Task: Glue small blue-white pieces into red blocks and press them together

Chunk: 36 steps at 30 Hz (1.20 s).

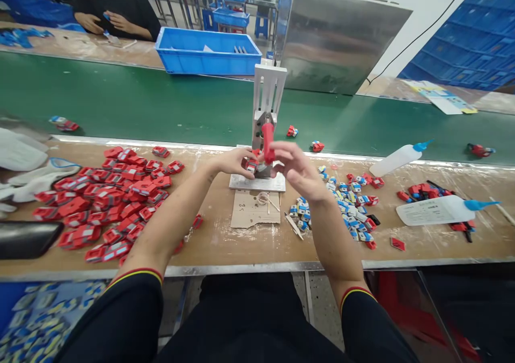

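A small metal press [263,105] with a red lever handle [267,142] stands upright on a metal base plate [257,184]. My left hand [232,162] is closed on a red toy car piece [251,165] at the left of the press, under the handle. My right hand [300,172] is at the right of the handle, its fingers curved and apart. The fingertips are close to the handle; I cannot tell whether they touch it. A piece of cardboard [253,215] with a loop of string [264,199] lies in front of the base.
Red car pieces [108,197] are heaped at left, blue-and-white pieces [350,205] at right. Glue bottles [434,211] lie farther right; tweezers [294,227] are nearer. Behind runs a green conveyor belt [181,108] carrying several toys. Beyond are a blue crate [207,57] and another person's hands [120,24].
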Motion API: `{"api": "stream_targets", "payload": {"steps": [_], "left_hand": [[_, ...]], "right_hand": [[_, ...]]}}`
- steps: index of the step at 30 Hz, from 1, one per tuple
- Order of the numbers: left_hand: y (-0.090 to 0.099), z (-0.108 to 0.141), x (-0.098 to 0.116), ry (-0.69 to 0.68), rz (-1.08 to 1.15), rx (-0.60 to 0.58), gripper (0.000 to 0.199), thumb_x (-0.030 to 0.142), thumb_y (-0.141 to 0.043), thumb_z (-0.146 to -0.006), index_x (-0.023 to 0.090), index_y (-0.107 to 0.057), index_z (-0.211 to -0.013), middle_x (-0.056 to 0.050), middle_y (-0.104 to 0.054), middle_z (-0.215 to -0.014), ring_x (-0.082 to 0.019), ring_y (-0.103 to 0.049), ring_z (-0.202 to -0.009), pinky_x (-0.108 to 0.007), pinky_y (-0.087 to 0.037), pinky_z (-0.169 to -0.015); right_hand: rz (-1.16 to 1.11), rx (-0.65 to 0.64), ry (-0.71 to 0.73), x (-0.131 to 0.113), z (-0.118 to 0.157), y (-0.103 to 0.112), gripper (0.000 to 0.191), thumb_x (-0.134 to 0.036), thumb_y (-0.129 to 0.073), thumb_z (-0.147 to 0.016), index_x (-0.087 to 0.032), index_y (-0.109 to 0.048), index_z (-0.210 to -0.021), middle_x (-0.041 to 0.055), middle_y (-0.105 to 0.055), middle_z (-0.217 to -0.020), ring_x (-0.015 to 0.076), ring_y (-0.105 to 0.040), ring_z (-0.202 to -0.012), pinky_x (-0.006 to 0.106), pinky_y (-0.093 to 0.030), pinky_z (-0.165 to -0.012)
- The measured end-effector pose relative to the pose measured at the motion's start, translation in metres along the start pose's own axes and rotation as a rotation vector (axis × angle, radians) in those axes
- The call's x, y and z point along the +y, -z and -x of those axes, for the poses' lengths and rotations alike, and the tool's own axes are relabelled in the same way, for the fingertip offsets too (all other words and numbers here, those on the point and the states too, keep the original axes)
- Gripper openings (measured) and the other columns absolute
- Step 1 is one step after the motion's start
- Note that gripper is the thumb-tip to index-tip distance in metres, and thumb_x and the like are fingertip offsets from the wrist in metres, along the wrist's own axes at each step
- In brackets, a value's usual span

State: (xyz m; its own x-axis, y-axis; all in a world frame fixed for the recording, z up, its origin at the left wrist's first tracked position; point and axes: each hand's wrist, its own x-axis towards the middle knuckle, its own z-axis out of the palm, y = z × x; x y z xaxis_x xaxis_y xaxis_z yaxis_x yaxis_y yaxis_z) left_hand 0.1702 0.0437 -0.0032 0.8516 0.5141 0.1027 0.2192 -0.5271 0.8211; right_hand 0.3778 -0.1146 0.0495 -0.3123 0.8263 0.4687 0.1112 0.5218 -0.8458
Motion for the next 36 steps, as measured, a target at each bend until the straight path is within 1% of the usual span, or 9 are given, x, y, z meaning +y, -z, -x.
{"api": "stream_targets", "payload": {"steps": [4, 7, 10, 15, 20, 23, 27, 31, 36], "left_hand": [[0.004, 0.011, -0.004, 0.087, 0.163, 0.020, 0.053, 0.037, -0.098, -0.054, 0.016, -0.081, -0.099, -0.009, -0.077, -0.101, -0.023, -0.070, -0.086, -0.037, -0.058, -0.082], [0.006, 0.021, -0.004, 0.092, 0.308, 0.043, 0.056, 0.035, -0.101, -0.049, 0.014, -0.081, -0.097, -0.011, -0.078, -0.099, -0.023, -0.073, -0.084, -0.037, -0.060, -0.079], [0.006, 0.032, 0.001, 0.021, 0.433, 0.020, 0.056, 0.033, -0.103, -0.044, 0.015, -0.082, -0.093, -0.014, -0.080, -0.098, -0.026, -0.076, -0.086, -0.039, -0.063, -0.077], [0.000, 0.045, 0.020, -0.138, 0.500, -0.043, 0.055, 0.042, -0.105, -0.044, 0.022, -0.086, -0.092, -0.015, -0.082, -0.101, -0.031, -0.079, -0.097, -0.043, -0.066, -0.085], [-0.014, 0.042, 0.034, -0.172, 0.559, -0.026, 0.058, 0.047, -0.106, -0.041, 0.022, -0.087, -0.089, -0.017, -0.082, -0.106, -0.032, -0.080, -0.091, -0.042, -0.067, -0.078], [-0.028, 0.034, 0.036, -0.215, 0.606, -0.092, 0.054, 0.039, -0.105, -0.047, 0.024, -0.086, -0.096, -0.015, -0.080, -0.117, -0.028, -0.079, -0.092, -0.038, -0.066, -0.078], [-0.042, 0.030, 0.033, -0.240, 0.599, -0.094, 0.052, 0.029, -0.104, -0.052, 0.024, -0.086, -0.100, -0.017, -0.076, -0.132, -0.029, -0.080, -0.101, -0.036, -0.067, -0.081], [-0.046, 0.040, 0.024, -0.167, 0.698, 0.025, 0.054, 0.029, -0.105, -0.052, 0.023, -0.084, -0.102, -0.019, -0.067, -0.148, -0.033, -0.080, -0.106, -0.039, -0.068, -0.082], [-0.050, 0.053, 0.009, -0.050, 0.967, 0.376, 0.059, 0.036, -0.106, -0.054, 0.030, -0.080, -0.107, -0.007, -0.080, -0.123, -0.027, -0.082, -0.096, -0.034, -0.068, -0.077]], "right_hand": [[0.087, 0.119, 0.086, -0.024, -0.055, 0.023, 0.088, -0.085, -0.049, -0.091, -0.034, -0.040, -0.162, 0.0073, -0.068, -0.142, 0.0213, -0.073, -0.120, 0.034, -0.066, -0.086], [0.108, 0.159, 0.149, -0.025, -0.103, 0.042, 0.080, -0.078, -0.031, -0.099, -0.035, -0.030, -0.167, 0.0032, -0.064, -0.145, 0.0163, -0.072, -0.123, 0.033, -0.060, -0.089], [0.125, 0.196, 0.169, -0.018, -0.124, 0.054, 0.074, -0.073, -0.031, -0.101, -0.036, -0.032, -0.165, 0.0001, -0.063, -0.145, 0.0146, -0.071, -0.125, 0.033, -0.058, -0.091], [0.267, 0.304, 0.129, 0.007, -0.067, 0.046, 0.070, -0.071, -0.061, -0.096, -0.034, -0.050, -0.155, 0.0057, -0.063, -0.149, 0.0200, -0.072, -0.122, 0.032, -0.065, -0.087], [0.114, 0.242, -0.066, 0.046, 0.018, 0.004, 0.065, -0.060, -0.085, -0.080, -0.028, -0.063, -0.131, 0.0063, -0.070, -0.127, 0.0181, -0.072, -0.100, 0.030, -0.064, -0.074], [-0.001, 0.326, -0.149, 0.061, 0.040, -0.022, 0.072, -0.055, -0.094, -0.067, -0.026, -0.063, -0.125, 0.0066, -0.073, -0.121, 0.0192, -0.074, -0.096, 0.032, -0.065, -0.074], [0.045, 0.552, -0.125, 0.064, 0.050, -0.034, 0.046, -0.046, -0.085, -0.081, -0.024, -0.066, -0.117, 0.0064, -0.075, -0.113, 0.0200, -0.075, -0.098, 0.036, -0.067, -0.080], [0.432, 0.726, 0.056, 0.063, 0.062, -0.021, 0.030, -0.034, -0.073, -0.091, -0.027, -0.065, -0.119, 0.0068, -0.077, -0.107, 0.0213, -0.074, -0.093, 0.041, -0.066, -0.078], [0.741, 0.537, 0.240, 0.071, 0.082, 0.006, 0.019, -0.029, -0.074, -0.092, -0.033, -0.067, -0.109, 0.0059, -0.082, -0.104, 0.0273, -0.076, -0.099, 0.054, -0.069, -0.086]]}}
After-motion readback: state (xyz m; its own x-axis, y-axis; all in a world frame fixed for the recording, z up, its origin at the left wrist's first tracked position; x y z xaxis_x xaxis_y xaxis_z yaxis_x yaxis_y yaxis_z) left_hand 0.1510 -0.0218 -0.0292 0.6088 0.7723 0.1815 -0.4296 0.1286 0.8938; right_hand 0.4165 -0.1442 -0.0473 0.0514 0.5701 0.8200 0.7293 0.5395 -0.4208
